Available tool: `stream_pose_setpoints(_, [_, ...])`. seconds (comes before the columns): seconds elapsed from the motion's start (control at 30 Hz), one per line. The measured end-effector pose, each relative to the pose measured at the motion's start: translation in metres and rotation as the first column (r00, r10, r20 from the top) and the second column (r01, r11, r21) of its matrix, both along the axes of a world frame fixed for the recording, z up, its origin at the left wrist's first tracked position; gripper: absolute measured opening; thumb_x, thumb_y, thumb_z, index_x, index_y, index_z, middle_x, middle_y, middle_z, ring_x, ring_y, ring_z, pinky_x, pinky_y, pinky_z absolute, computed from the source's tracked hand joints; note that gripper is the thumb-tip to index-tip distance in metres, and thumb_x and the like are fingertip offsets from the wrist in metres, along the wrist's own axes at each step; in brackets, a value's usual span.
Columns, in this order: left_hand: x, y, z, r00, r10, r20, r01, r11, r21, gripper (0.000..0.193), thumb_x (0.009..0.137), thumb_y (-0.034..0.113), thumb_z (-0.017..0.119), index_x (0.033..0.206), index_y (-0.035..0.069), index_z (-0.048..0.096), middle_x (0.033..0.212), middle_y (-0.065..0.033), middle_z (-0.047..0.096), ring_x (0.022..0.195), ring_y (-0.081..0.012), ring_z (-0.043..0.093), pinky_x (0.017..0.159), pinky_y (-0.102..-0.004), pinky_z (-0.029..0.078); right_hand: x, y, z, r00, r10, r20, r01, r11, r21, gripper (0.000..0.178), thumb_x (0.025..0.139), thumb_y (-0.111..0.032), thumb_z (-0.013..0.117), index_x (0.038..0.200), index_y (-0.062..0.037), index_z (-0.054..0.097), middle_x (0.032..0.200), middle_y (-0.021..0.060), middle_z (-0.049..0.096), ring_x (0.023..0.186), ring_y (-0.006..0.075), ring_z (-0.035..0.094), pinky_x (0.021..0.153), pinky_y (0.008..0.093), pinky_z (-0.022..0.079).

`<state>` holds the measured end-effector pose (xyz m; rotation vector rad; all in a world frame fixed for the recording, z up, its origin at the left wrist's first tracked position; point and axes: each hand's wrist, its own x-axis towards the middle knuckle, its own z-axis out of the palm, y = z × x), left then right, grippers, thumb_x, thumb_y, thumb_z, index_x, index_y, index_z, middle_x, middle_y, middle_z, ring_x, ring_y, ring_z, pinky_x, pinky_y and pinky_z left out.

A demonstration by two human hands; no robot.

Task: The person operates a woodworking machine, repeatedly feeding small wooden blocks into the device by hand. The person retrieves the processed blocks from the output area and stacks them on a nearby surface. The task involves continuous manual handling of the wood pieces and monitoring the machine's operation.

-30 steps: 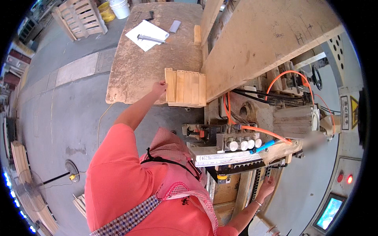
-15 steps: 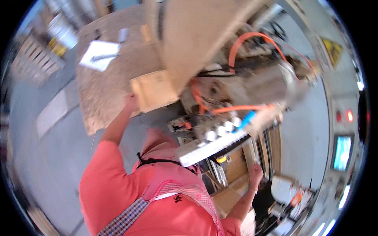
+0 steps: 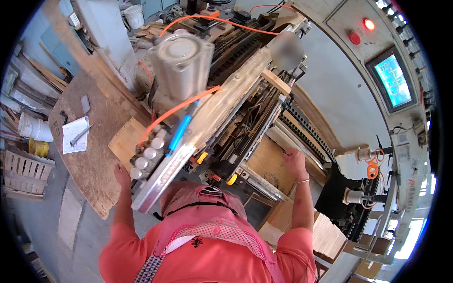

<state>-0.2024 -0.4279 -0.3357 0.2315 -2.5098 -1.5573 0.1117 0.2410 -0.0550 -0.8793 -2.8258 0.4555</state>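
From the head: pale wooden boards (image 3: pixel 123 140) flat on the brown table (image 3: pixel 89 177), just beyond the left hand's (image 3: pixel 121 175) fingertips and partly hidden behind round pale knobs (image 3: pixel 150 153); too blurred and small there to tell fingers apart from together, or to tell contact with the boards' near edge; well apart from those boards, right hand (image 3: pixel 295 165) above a tan panel (image 3: pixel 269 166) in the machine, near a metal rail (image 3: pixel 302 150); fingers seemingly bent, cannot tell their closure or any hold.

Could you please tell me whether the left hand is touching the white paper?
Apart: the head view shows a stretch of brown tabletop between the left hand and the white paper.
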Motion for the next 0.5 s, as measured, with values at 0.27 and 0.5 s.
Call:
stream_pose_setpoints(0.27, [0.173, 0.201, 0.187, 0.775, -0.439, 0.455, 0.378, 0.899, 0.223, 0.021, 0.09, 0.018, 0.05, 0.084, 0.001, 0.06, 0.069, -0.0008, 0.059, 0.064, -0.0131, 0.056, 0.059, -0.0264, 0.046, -0.091, 0.096, 0.019, 0.956, 0.134, -0.26, -0.145, 0.989, -0.022, 0.021, 0.069, -0.011, 0.071, 0.086, -0.002, 0.062, 0.086, 0.0154, 0.061, 0.081, 0.0337, 0.059, 0.07, 0.0415, 0.048])
stream_pose_setpoints(0.5, [0.177, 0.402, 0.262, 0.581, -0.813, -0.021, 0.766, 0.556, -0.324, 0.032, 0.083, 0.021, 0.058, 0.106, -0.001, 0.057, 0.109, -0.0199, 0.058, 0.098, -0.0346, 0.056, 0.084, -0.0394, 0.046, -0.213, 0.158, 0.021, 0.943, 0.26, -0.21, -0.195, 0.938, 0.286, 0.039, 0.066, -0.021, 0.075, 0.097, -0.0023, 0.061, 0.098, 0.0151, 0.059, 0.095, 0.0322, 0.055, 0.083, 0.039, 0.046])
